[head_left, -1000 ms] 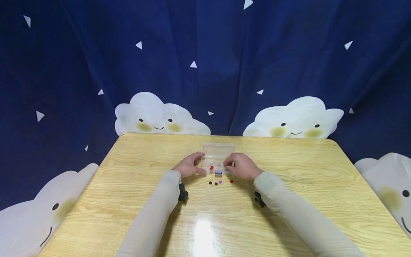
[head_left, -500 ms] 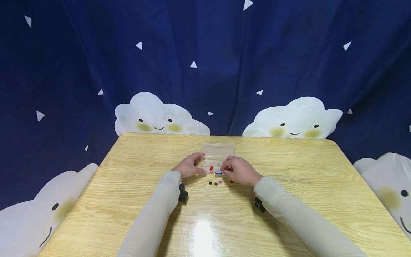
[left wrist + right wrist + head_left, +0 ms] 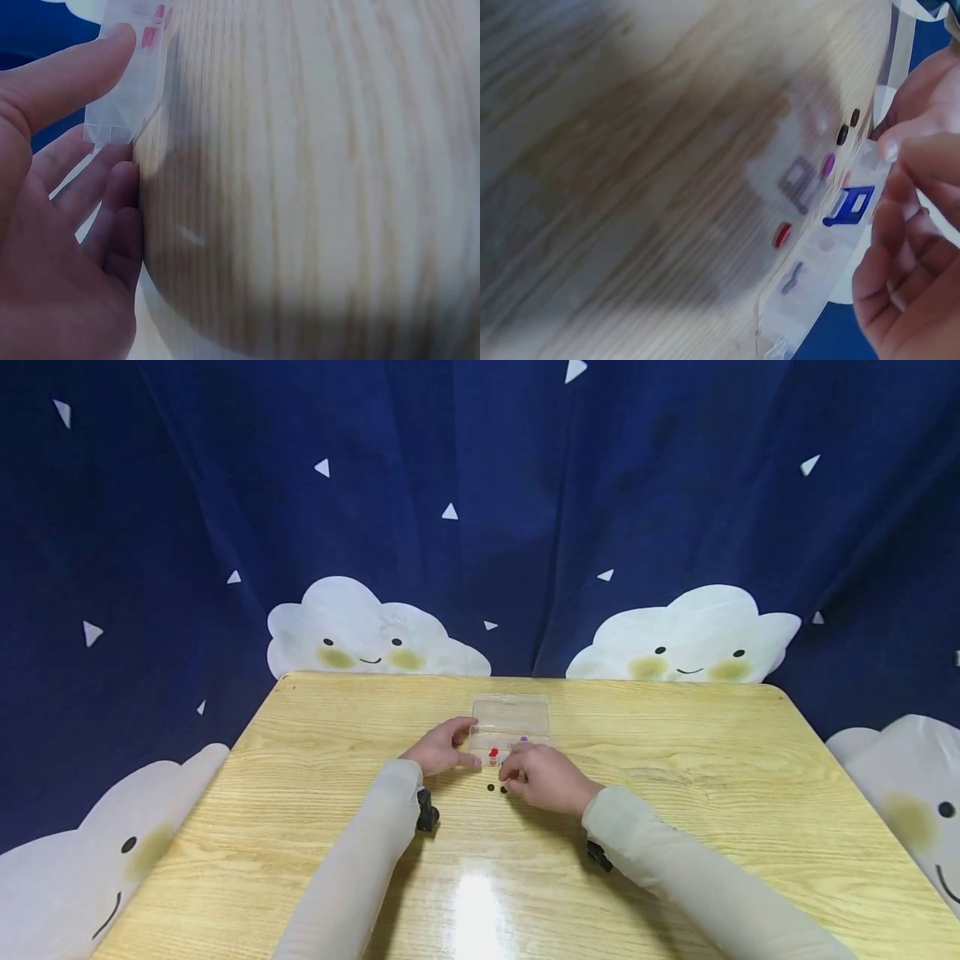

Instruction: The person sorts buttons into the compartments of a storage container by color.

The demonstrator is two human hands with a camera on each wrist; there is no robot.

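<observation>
A clear plastic box (image 3: 510, 714) lies with its lid tipped back. My left hand (image 3: 442, 747) grips its left end, with the thumb (image 3: 90, 75) on the near side and fingers behind. My right hand (image 3: 551, 777) hovers just in front of the box, fingers loosely bent, nothing visible between them. Two black buttons (image 3: 497, 789) lie near its fingertips. A purple button (image 3: 829, 165) and a red button (image 3: 782, 235) on the table show in the right wrist view; my hand hides them in the head view. On the box front is a blue piece (image 3: 846, 219).
Red pieces (image 3: 492, 752) sit in the box's left compartment and a purple piece (image 3: 524, 739) farther right. The wooden table (image 3: 360, 710) ends at a dark blue curtain (image 3: 510, 527) with white cloud shapes (image 3: 375, 631).
My right hand has moved left and toward me, from over the box's right part to the buttons in front. A purple piece in the box has come into sight. The left hand stays still.
</observation>
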